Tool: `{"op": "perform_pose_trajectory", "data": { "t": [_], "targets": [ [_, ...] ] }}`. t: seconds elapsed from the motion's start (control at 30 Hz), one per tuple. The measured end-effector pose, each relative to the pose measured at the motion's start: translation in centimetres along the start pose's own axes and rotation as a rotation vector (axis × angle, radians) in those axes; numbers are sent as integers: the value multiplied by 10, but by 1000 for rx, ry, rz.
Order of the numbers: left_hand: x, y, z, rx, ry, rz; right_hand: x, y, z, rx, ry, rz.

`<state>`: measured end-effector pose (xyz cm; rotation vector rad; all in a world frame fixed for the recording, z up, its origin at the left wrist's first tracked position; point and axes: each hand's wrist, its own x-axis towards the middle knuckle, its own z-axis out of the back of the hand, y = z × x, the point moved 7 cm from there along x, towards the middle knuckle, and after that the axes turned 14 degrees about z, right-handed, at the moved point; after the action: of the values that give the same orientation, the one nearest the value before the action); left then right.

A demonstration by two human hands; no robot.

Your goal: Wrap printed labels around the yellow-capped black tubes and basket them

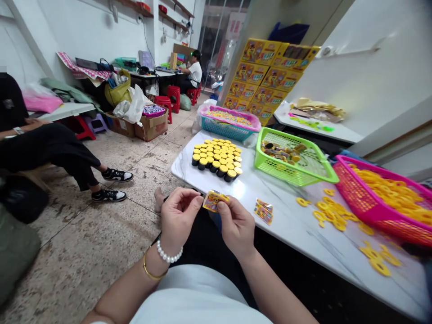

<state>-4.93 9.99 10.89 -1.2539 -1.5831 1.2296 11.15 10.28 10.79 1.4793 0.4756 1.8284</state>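
A small yellow printed packet [213, 201] is pinched between the fingertips of the left hand [178, 217] and the right hand [236, 226], its glossy face slightly creased.

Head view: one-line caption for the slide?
Left hand and right hand pinch a yellow printed packet beside a marble table with black yellow-capped containers and yellow rings.

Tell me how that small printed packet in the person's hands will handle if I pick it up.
The printed packet is probably light and floppy: it looks thin and seems to curve between the left hand and right hand. Its glossy surface may be slightly slippery. The similar packets lying flat on the marble table suggest it won't roll.
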Motion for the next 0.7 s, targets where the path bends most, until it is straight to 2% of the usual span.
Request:
{"op": "perform_pose_trajectory", "data": {
  "t": [0.13,0.23,0.33,0.43,0.57,0.7],
  "targets": [
    [-1,-3,-9,109,84,-50,-1,-5,-6,69,28,-19],
    [-1,0,-3,165,33,-38,-1,-5,-9,22,22,23],
    [2,4,8,205,-55,-35,1,-1,-13,-73,75,104],
    [8,9,11,235,-45,-2,3,0,-18,-136,132,137],
    [15,20,8,248,45,96,7,0,-20,-193,187,171],
    [23,37,7,113,139,314,22,-12,-10,-233,255,212]
  ]
}}
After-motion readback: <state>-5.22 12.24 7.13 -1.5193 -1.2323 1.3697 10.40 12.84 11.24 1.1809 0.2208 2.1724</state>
